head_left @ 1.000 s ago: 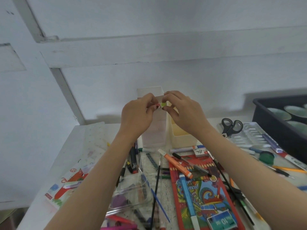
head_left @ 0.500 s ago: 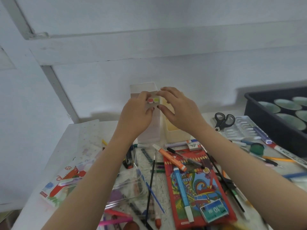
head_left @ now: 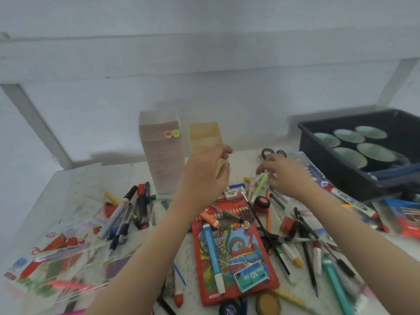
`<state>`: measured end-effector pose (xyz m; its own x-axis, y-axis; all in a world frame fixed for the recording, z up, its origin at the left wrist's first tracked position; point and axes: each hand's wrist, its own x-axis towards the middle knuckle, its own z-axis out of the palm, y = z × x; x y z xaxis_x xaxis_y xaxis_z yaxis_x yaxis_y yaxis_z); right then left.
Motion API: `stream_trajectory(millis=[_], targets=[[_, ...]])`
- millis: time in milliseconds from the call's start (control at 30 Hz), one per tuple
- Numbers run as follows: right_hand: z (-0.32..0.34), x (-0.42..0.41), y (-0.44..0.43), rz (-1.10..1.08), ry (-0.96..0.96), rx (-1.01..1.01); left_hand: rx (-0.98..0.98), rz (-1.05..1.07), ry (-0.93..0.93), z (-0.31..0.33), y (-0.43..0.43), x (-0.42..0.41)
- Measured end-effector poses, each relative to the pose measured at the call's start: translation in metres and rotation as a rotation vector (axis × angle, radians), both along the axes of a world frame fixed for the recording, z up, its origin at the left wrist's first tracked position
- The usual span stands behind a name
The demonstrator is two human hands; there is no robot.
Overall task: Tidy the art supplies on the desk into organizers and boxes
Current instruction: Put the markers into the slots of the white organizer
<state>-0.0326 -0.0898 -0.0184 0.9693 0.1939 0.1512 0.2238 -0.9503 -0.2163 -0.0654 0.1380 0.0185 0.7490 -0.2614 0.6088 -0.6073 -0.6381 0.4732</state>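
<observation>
Two hands are seen beyond the red pencil pack (head_left: 241, 244). Through blur, a green highlighter (head_left: 261, 185), lying seven-to-one, is pinched by the right hand (head_left: 288, 176), which is nearer. At its eleven o'clock, the yellow organizer (head_left: 205, 135) is gripped low by the left hand (head_left: 202, 176).
</observation>
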Motion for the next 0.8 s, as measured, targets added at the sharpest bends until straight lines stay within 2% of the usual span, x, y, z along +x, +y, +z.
stream_trajectory(millis=[133,300,467,633,800], targets=[[-0.019,-0.004,-0.008,0.032,0.097,-0.089,0.054,-0.023,0.185,-0.025,-0.028,0.000],[-0.026,-0.005,-0.014,0.087,-0.029,-0.076,0.148,0.046,0.377,-0.048,-0.051,0.011],[-0.026,-0.004,-0.019,0.238,-0.087,-0.156,0.288,0.137,0.426,-0.052,-0.079,0.025],[-0.023,-0.012,-0.020,0.344,-0.164,-0.123,0.515,0.199,0.452,-0.054,-0.101,0.034],[-0.019,-0.023,-0.038,0.338,-0.218,-0.128,0.489,0.279,0.505,-0.056,-0.105,0.042]])
